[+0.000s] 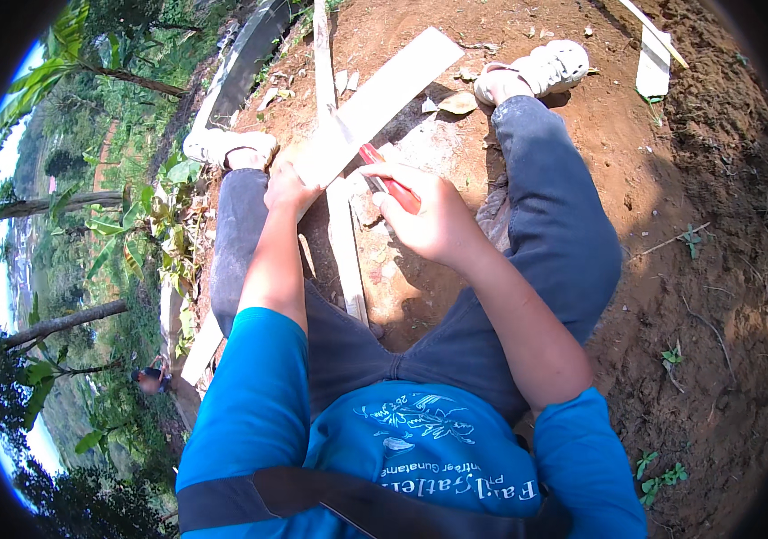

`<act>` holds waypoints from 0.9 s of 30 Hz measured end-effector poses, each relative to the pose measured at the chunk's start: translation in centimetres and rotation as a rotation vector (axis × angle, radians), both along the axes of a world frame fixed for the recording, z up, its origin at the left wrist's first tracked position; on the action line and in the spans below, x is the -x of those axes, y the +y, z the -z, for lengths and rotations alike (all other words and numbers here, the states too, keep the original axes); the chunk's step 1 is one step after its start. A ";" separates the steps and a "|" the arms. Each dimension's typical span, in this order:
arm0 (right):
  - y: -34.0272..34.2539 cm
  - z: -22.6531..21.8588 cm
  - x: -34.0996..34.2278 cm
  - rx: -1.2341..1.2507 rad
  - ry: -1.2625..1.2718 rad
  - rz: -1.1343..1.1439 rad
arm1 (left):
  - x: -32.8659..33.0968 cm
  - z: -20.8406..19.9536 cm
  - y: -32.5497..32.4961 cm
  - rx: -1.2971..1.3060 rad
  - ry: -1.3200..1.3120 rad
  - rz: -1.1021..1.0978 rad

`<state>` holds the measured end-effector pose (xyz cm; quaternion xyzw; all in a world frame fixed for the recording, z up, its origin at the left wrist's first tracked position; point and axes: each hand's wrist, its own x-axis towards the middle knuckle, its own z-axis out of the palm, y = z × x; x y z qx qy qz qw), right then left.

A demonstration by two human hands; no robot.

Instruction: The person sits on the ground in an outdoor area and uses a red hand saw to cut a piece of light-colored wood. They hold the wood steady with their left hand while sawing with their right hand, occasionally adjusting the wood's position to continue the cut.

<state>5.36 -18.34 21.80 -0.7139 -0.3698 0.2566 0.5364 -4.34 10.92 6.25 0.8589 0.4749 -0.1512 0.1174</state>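
A pale, flat wooden board (393, 94) slants up and to the right in front of me, between my spread legs. My left hand (290, 190) is closed on its lower left end. My right hand (426, 214) grips a slim red tool (400, 195) with a dark part beside it; its exact kind is not clear. The tool's upper end lies close to the board's right edge, and I cannot tell whether they touch. A long, narrow wooden strip (344, 247) runs beneath the board along the ground.
My shoes rest on bare brown soil, the left shoe (231, 148) near a concrete edge (238, 63). A pale board piece (653, 65) and a thin stick lie at the far right. Dry leaves (457, 103) are scattered ahead. Green plants fill a slope at left, with a person (152, 379) there.
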 end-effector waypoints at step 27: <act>-9.4 -7.2 3.9 0.099 0.313 0.261 | 4.7 1.2 -4.2 -0.068 -0.442 0.292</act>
